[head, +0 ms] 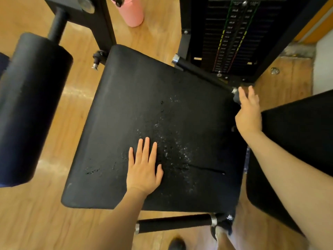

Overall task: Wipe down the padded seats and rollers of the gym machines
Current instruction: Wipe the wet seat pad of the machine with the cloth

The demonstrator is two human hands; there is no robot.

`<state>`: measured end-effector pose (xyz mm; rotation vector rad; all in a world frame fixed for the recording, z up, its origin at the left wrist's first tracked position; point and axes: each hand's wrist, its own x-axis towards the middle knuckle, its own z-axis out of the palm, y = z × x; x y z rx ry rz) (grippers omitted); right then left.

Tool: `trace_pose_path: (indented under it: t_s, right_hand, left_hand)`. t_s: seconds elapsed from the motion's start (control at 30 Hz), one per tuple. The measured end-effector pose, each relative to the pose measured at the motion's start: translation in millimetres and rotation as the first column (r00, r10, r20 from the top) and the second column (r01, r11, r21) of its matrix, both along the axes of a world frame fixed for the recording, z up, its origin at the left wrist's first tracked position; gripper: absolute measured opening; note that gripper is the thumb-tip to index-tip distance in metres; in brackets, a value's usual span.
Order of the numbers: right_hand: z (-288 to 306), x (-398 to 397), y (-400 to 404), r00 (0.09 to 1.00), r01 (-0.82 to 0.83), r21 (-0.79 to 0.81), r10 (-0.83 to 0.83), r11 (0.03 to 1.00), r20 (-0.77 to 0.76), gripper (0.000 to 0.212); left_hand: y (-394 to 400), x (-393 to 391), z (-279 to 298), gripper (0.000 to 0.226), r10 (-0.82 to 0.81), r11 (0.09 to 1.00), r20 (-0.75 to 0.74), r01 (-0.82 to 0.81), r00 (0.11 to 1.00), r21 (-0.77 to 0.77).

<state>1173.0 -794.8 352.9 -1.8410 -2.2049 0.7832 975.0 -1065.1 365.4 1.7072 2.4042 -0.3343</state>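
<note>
A black padded seat [129, 109] fills the middle of the view, worn and cracked, with white droplets speckled across its centre. My left hand [144, 166] lies flat on the seat near its front, fingers straight and together. My right hand [248, 112] hovers at the seat's right edge beside the end of a black side handle [201, 73], fingers loosely extended and holding nothing. A black padded roller [30, 105] stands at the left on a black bar. No cloth is in view.
A black weight stack [232, 37] with coloured markings rises at the top right. A pink bottle [131, 11] stands on the wooden floor behind the seat. Another black pad [297, 141] lies at the right. A second handle [174, 224] runs under the seat's front, by my feet.
</note>
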Motion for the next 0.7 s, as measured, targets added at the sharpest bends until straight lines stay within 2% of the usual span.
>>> trace_pose_path:
  t_s: [0.07, 0.13, 0.23, 0.37, 0.6, 0.7]
  right_hand:
    - [-9, 1, 0, 0.989, -0.117, -0.024, 0.118, 0.993, 0.087, 0.058]
    - [-20, 3, -7, 0.982, -0.15, -0.003, 0.149, 0.989, 0.116, 0.05]
    - [-28, 3, -16, 0.997, -0.038, -0.002, 0.038, 0.999, 0.069, 0.052]
    - [-28, 4, -44, 0.996, 0.07, -0.016, -0.069, 0.997, 0.047, 0.068]
    - [-28, 22, -126, 0.981, 0.046, -0.043, -0.037, 0.998, 0.192, 0.071]
    - [-27, 29, -170, 0.986, 0.052, -0.009, -0.05, 0.999, 0.16, 0.058]
  left_hand:
    - [-1, 0, -2, 0.066, -0.01, 1.0, -0.006, 0.01, 1.0, 0.014]
    - [-1, -1, -3, 0.066, -0.02, 1.0, -0.011, 0.02, 1.0, 0.02]
    - [0, -2, -3, 0.066, -0.02, 1.0, -0.02, 0.02, 1.0, 0.006]
    - [0, -1, -2, 0.066, -0.017, 1.0, -0.007, 0.017, 1.0, 0.005]
    - [-1, 0, -3, 0.066, -0.027, 1.0, -0.025, 0.028, 0.999, 0.013]
    - [-1, 1, -3, 0.066, -0.023, 1.0, -0.03, 0.024, 0.999, 0.02]
